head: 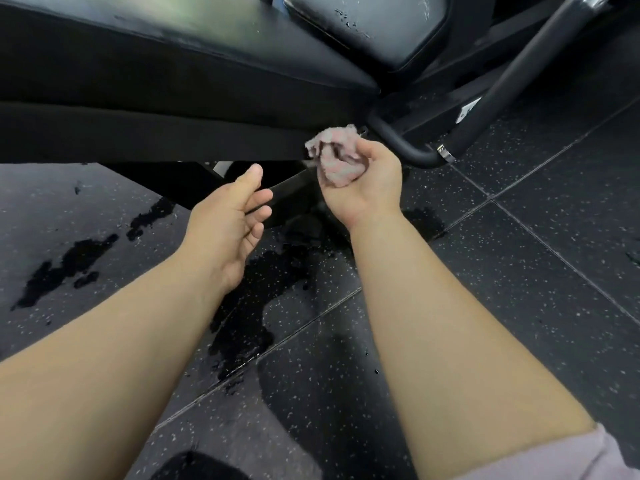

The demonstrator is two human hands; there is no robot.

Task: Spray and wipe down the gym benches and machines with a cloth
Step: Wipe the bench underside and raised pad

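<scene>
A black padded gym bench (pixel 166 64) fills the upper left of the head view. Beyond it a second black pad (pixel 367 26) carries water drops. My right hand (pixel 363 181) grips a crumpled pink cloth (pixel 334 154), which it holds against the bench's lower frame edge near a black curved tube (pixel 408 147). My left hand (pixel 232 216) hovers just left of it with relaxed fingers, palm turned up toward the right, holding nothing. No spray bottle is in view.
Dark speckled rubber floor tiles (pixel 519 271) lie below, with wet dark patches (pixel 65 268) at the left and a puddle (pixel 256 306) under my arms. A thick black machine bar (pixel 519 74) slants down at the upper right. The bench's support leg (pixel 291 195) crosses between my hands.
</scene>
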